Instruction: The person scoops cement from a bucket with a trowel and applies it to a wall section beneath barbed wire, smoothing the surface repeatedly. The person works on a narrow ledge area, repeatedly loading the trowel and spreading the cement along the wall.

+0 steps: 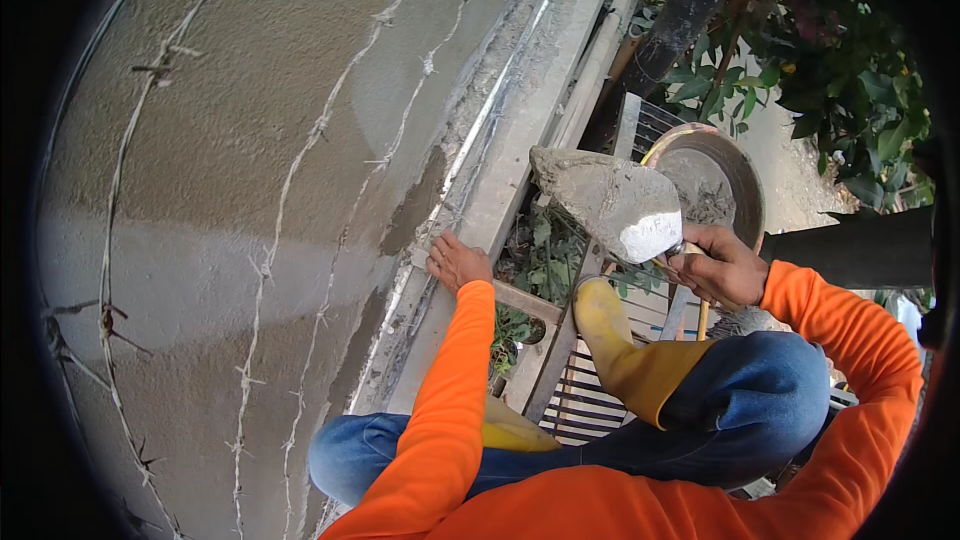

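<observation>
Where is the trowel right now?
In the head view, right of centre: the trowel is in the right hand, beside the round bucket's left side.

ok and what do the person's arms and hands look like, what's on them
Both arms are in long, plain bright orange sleeves, the left sleeve and the right sleeve each reaching about to the wrist, with creases in the cloth. The left hand and right hand wear no gloves.

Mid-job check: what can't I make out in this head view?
Head view:
1) Trowel: right hand covers most of its grip.
2) Bucket: near side hidden behind trowel and right hand.
3) Lower yellow boot: partly hidden by left sleeve.
4) Left hand: hides its own palm.
5) Barbed wire: cut off by picture edges.
</observation>
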A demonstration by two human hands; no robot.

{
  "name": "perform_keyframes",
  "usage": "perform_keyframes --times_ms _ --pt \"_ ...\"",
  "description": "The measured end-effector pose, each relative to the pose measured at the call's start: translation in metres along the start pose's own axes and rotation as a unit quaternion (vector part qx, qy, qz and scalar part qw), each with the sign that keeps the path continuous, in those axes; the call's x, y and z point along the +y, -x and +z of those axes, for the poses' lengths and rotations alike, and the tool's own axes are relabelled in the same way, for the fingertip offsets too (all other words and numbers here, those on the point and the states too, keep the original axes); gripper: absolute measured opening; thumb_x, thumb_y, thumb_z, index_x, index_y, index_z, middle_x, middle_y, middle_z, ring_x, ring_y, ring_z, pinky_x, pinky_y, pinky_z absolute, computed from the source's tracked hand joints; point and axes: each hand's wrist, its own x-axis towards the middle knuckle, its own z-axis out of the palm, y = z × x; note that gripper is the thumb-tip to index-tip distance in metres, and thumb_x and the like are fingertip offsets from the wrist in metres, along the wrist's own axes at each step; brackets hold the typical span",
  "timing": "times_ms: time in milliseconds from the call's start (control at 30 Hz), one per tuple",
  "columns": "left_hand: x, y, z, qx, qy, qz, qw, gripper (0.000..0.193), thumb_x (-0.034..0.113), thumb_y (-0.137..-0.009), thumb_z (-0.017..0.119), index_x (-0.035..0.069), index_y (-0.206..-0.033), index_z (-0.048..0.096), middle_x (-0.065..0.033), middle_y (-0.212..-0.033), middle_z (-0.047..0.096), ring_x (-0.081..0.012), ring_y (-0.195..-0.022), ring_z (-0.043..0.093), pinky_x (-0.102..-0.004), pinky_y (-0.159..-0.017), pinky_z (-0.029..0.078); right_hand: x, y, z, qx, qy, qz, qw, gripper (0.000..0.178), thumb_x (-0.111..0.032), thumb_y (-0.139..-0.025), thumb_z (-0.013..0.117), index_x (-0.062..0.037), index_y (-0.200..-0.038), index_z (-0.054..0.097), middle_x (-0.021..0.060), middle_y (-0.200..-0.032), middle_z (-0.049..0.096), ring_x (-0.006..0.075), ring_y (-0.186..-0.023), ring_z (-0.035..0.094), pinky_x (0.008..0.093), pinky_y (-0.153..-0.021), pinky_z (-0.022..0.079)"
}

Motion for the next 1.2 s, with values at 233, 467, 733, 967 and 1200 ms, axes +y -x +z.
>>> perform_keyframes --times_ms 233,467,733,967,1200 --pt "-0.021 0.001 0.075 -0.081 -0.049 0.055 0.994 0.059 0.033 -0.090 0.070 0.006 -0.140 0.054 -0.0144 -0.145 0.054 -0.0331 -0.134 0.050 -0.0506 -0.116 0.034 0.003 -0.103 0.167 -0.091 -0.132 0.154 0.975 0.017 -0.026 -0.101 0.052 -0.0091 -0.098 0.053 0.0058 -0.073 0.055 0.0175 -0.050 0.054 0.0336 -0.043 0.045" --pt "-0.016 0.002 0.033 -0.083 0.044 0.010 0.995 0.060 0.027 -0.083 0.072 0.008 -0.136 0.052 -0.0158 -0.138 0.055 -0.0352 -0.135 0.049 -0.0532 -0.114 0.034 0.023 -0.172 0.273 -0.009 -0.132 0.177 0.975 0.036 -0.036 -0.102 0.049 -0.0064 -0.122 0.054 0.0114 -0.080 0.061 0.0277 -0.058 0.062 0.0456 -0.054 0.053" --pt "0.000 -0.001 -0.021 -0.054 0.040 -0.007 0.998 0.059 0.020 -0.076 0.075 0.009 -0.130 0.052 -0.0108 -0.132 0.056 -0.0306 -0.130 0.050 -0.0474 -0.112 0.034 0.024 -0.244 0.341 0.109 0.212 -0.029 0.971 0.050 -0.042 -0.099 0.062 0.0056 -0.114 0.067 0.0259 -0.108 0.074 0.0440 -0.100 0.071 0.0532 -0.088 0.055" --pt "-0.001 0.001 -0.009 -0.040 0.020 0.005 0.999 0.060 0.024 -0.080 0.080 0.007 -0.128 0.050 -0.0115 -0.125 0.055 -0.0301 -0.126 0.050 -0.0458 -0.116 0.030 -0.073 -0.221 0.404 0.115 -0.070 0.185 0.973 0.073 -0.029 -0.097 0.068 0.0086 -0.143 0.026 0.0306 -0.121 0.061 0.0447 -0.104 0.069 0.0561 -0.081 0.058" --pt "0.002 0.001 -0.010 -0.045 0.020 -0.006 0.999 0.061 0.024 -0.078 0.077 0.006 -0.130 0.050 -0.0129 -0.129 0.056 -0.0311 -0.128 0.049 -0.0474 -0.112 0.033 -0.021 -0.191 0.374 0.126 -0.325 0.195 0.916 0.055 -0.018 -0.093 0.067 -0.0003 -0.133 0.034 0.0202 -0.104 0.059 0.0323 -0.073 0.066 0.0482 -0.050 0.058"
